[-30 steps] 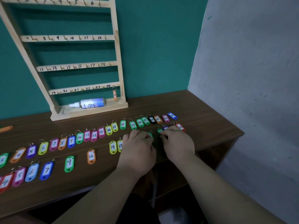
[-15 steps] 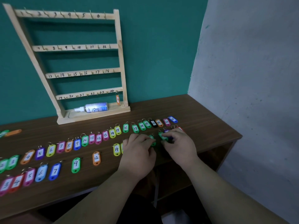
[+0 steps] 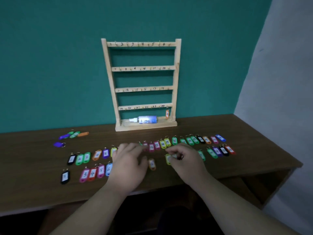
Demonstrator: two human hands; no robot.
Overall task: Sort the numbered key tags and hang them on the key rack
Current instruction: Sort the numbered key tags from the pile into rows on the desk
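The wooden key rack [image 3: 141, 85] stands against the teal wall, with four numbered rails. One orange tag [image 3: 167, 114] hangs at its bottom right hook. Several coloured numbered key tags [image 3: 194, 140] lie in two rows on the brown table [image 3: 254, 160]. My left hand [image 3: 128, 165] hovers palm down over the middle of the rows, fingers apart, holding nothing. To its right, my right hand [image 3: 185, 161] has its fingertips pinched on a small key tag, blurred, beside a yellow-green tag [image 3: 168, 158]. An orange tag [image 3: 152, 164] lies between my hands.
A white and blue spray bottle [image 3: 146, 119] lies on the rack's base. A few loose purple, green and orange tags [image 3: 72, 135] sit at the far left of the table. A grey wall [image 3: 279, 82] closes the right side, past the table's right edge.
Both hands have moved left from the right end of the tag rows to the middle. The right hand lifted a tag off the table. The view swung left and up.
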